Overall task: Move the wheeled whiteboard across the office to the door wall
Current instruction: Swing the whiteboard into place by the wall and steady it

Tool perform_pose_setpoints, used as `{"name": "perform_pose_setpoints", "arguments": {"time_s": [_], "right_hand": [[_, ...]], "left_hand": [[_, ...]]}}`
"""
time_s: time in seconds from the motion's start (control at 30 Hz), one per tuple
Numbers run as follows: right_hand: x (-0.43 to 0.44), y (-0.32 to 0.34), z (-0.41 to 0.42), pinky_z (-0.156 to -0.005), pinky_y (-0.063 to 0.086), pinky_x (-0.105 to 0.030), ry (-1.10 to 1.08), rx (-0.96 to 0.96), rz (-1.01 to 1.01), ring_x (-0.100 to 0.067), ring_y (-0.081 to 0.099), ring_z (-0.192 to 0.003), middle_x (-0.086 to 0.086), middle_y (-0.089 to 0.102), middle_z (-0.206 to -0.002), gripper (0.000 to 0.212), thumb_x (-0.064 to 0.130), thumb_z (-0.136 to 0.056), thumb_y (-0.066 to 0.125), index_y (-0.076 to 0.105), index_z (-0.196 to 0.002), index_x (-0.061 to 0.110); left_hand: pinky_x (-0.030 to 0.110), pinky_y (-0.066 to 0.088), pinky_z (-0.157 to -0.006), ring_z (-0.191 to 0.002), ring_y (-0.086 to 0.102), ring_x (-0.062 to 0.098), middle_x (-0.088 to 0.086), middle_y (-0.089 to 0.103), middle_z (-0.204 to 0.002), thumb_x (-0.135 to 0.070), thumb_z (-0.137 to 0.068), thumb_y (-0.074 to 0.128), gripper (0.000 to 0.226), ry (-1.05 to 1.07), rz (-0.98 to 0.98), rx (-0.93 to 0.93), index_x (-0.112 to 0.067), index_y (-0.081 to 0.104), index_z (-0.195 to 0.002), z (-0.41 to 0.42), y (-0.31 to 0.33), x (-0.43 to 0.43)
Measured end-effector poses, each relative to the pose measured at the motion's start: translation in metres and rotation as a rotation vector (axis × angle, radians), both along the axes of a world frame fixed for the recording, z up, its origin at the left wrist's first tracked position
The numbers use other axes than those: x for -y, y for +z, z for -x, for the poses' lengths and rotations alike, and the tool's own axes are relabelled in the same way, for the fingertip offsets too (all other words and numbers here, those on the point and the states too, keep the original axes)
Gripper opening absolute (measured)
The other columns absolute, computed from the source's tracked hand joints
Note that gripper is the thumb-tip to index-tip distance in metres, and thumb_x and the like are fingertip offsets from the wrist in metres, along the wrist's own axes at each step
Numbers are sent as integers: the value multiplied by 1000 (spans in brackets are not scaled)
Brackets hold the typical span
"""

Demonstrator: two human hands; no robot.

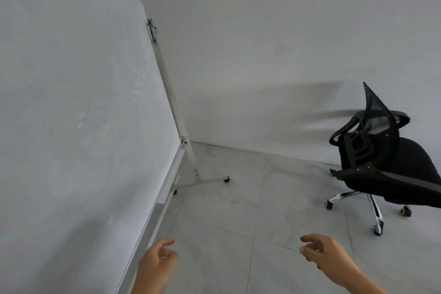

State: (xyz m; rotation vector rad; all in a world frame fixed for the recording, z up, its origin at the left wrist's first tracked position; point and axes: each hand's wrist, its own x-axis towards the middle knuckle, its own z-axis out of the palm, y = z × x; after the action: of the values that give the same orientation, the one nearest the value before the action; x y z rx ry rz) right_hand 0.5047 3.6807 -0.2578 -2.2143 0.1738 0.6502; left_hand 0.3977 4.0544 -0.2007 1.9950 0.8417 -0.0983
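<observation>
The wheeled whiteboard fills the left half of the view, its white face turned towards me and its grey frame post running down to a foot bar with small black castors. A marker tray runs along its lower edge. My left hand hovers just right of that lower edge, fingers loosely curled, holding nothing and not touching the board. My right hand is out over the floor tiles, fingers apart and empty, well away from the board.
A black mesh office chair on a chrome five-star base stands at the right, close to the white wall. Pale grey floor tiles lie between the whiteboard and the chair.
</observation>
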Motion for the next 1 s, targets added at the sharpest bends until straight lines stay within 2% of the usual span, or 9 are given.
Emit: {"name": "perform_pose_setpoints", "arguments": {"time_s": [0.1,0.17,0.27,0.33,0.43,0.67,0.83,1.0], "right_hand": [[-16,6,-75,-64,48,-25,68,13,-6,-12,66,-70,4,74,-76,16,27,-81,73,66,-94,31],[-34,10,-119,-63,48,-25,109,23,-3,-14,68,-75,4,74,-79,15,28,-81,73,65,-93,34],[-65,6,-182,-62,49,-25,161,56,-11,-13,69,-76,5,75,-80,16,28,-81,73,67,-96,31],[-90,2,-225,-63,51,-26,182,59,-15,-12,69,-74,5,74,-80,17,30,-80,73,66,-95,33],[-129,-4,-285,-63,52,-27,205,49,-15,-13,69,-76,6,74,-84,17,34,-81,71,64,-96,36],[-219,10,-406,-67,48,-25,275,32,-51,-13,69,-79,5,74,-87,18,30,-84,70,63,-100,31],[-267,16,-486,-72,53,-29,362,17,-33,-14,70,-81,5,74,-88,19,30,-84,70,64,-102,31],[-319,18,-576,-72,51,-28,548,31,-20,-11,69,-83,8,73,-91,26,32,-85,69,67,-110,25]], "left_hand": [[46,57,-76,-77,70,27,10,72,-79,-28,-66,64,29,82,21,50,-25,67,-95,-50,18,-13],[49,57,-78,-78,71,27,8,73,-80,-31,-63,63,31,142,39,52,-28,67,-93,-78,25,-24],[49,57,-77,-78,72,29,10,74,-80,-29,-66,66,26,214,56,84,-26,67,-92,-124,29,-43],[48,58,-75,-79,71,32,13,74,-79,-17,-78,71,17,247,51,101,-20,68,-95,-159,26,-61],[47,57,-73,-79,71,31,13,74,-80,-5,-84,67,17,265,45,127,-17,68,-96,-213,22,-92],[50,57,-82,-84,70,27,9,73,-86,-11,-87,66,18,248,33,140,-28,65,-93,-327,29,-157],[46,56,-81,-83,69,27,11,71,-83,-10,-86,67,19,275,15,166,-27,66,-94,-387,37,-182],[40,55,-82,-84,69,22,7,73,-84,-11,-87,67,18,408,-6,189,-27,67,-96,-438,40,-188]]}}
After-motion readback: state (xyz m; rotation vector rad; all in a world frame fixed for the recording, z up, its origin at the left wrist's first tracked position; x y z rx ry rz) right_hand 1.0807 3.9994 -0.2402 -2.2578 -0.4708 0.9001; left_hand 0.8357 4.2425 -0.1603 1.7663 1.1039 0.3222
